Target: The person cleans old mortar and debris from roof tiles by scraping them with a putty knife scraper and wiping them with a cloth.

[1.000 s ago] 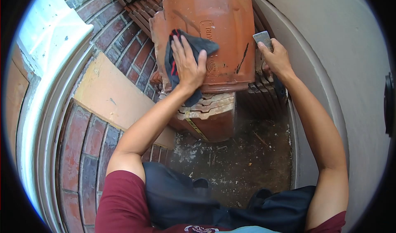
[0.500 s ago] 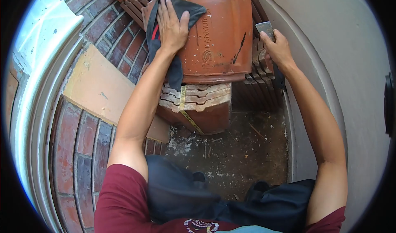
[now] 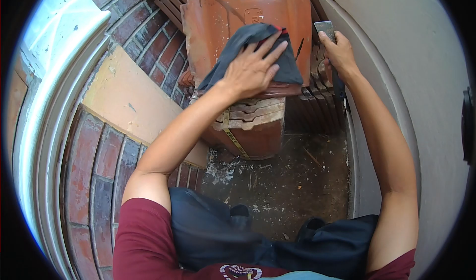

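My left hand lies with its fingers spread on a dark grey cloth with a red strip, pressing it against the lower part of an orange roof tile. The cloth covers most of the tile's raised lettering. In my right hand, closed beside the tile's right edge, is a scraper. Its flat metal blade points up and its dark handle hangs below my fist. The tile rests on a stack of tiles bound with a yellow strap.
More tiles stand on edge at the right, and others lean at the back left. A grey wall bounds the right side. A peach board leans by the brick wall. Debris dots the dark floor.
My left hand and the cloth have slid right and down across the tile, from its upper left side to its lower front. My right hand stays almost in place with the scraper.
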### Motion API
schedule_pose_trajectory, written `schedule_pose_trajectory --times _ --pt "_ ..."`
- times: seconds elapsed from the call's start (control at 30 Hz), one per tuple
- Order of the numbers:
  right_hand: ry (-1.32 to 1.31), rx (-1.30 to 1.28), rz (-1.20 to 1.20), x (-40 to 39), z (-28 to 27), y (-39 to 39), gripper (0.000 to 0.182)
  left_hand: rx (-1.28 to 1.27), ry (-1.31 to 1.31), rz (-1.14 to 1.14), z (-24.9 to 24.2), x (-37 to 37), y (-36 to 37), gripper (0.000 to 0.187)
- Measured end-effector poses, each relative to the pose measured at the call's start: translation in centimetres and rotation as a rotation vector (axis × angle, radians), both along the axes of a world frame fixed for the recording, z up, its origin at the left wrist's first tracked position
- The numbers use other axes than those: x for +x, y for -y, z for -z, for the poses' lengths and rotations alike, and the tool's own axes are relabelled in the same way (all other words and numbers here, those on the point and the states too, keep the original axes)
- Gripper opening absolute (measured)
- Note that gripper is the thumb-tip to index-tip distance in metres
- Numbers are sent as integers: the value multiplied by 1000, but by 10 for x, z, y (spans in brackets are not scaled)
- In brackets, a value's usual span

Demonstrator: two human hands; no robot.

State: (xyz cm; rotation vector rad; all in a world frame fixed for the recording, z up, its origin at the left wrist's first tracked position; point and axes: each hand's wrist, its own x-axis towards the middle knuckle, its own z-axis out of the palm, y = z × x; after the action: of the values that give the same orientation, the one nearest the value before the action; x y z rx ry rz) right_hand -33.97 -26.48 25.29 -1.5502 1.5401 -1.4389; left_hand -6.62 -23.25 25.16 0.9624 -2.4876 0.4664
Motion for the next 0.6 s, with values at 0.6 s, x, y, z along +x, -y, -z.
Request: schedule_pose_trajectory --times 0.6 --pt "20 -17 6 -25 5 4 42 -208 1 -49 19 14 -10 65"
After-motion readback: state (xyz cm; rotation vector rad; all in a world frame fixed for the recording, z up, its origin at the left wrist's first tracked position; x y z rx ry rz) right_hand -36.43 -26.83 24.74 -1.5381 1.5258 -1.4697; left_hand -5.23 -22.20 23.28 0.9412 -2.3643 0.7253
